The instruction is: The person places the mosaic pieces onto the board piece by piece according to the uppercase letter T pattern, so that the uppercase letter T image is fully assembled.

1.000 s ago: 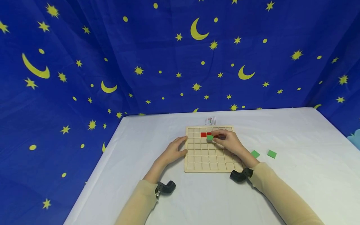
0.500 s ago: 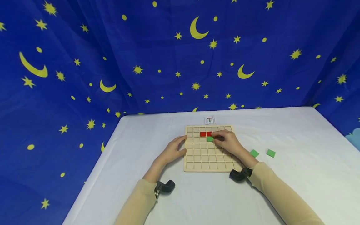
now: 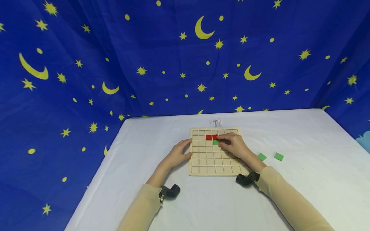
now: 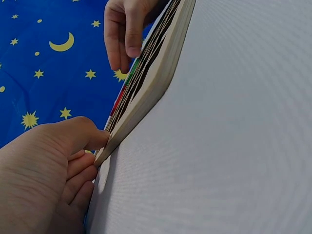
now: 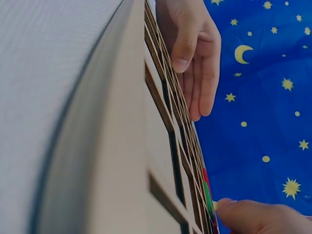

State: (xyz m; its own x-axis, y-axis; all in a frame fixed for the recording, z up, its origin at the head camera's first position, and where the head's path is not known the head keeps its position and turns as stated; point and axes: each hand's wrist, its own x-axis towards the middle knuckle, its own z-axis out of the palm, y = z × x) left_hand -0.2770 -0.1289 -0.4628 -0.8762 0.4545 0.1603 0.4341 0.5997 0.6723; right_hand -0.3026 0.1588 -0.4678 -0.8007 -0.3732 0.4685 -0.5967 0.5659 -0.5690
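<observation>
1. While a white cloth covers the bench (image 3: 214,205), a deep-blue curtain (image 3: 162,38) with yellow moons, stars and dots hangs behind it and along both sides; pale-blue patch (image 3: 363,141) at far right.
2. Square wooden board (image 3: 214,162) lies flat on bench, divided into a grid of shallow cells.
3. In the board: first red tile (image 3: 208,137) and second red tile (image 3: 215,137) sit side by side, second row from the far edge, third and fourth cells from left.
4. Green tile (image 3: 215,142) in the cell directly on the near side of the second red tile, partly covered by fingers.
5. Small printed card (image 3: 215,122) on bench just beyond the board's far edge, showing a red-and-green T on a grid.
6. Two loose green tiles (image 3: 278,156) on bench right of the board, near each other, one beside the right wrist.
7. Left hand (image 3: 177,154) at the board's left edge, thumb and fingers spread, grip wide, touching the edge.
8. Right hand (image 3: 235,144) over the board, grip narrow at the green tile; can't tell if it is pinched.
9. Beige sleeves (image 3: 289,195) on both arms, black wrist mounts (image 3: 170,192) below each hand.
</observation>
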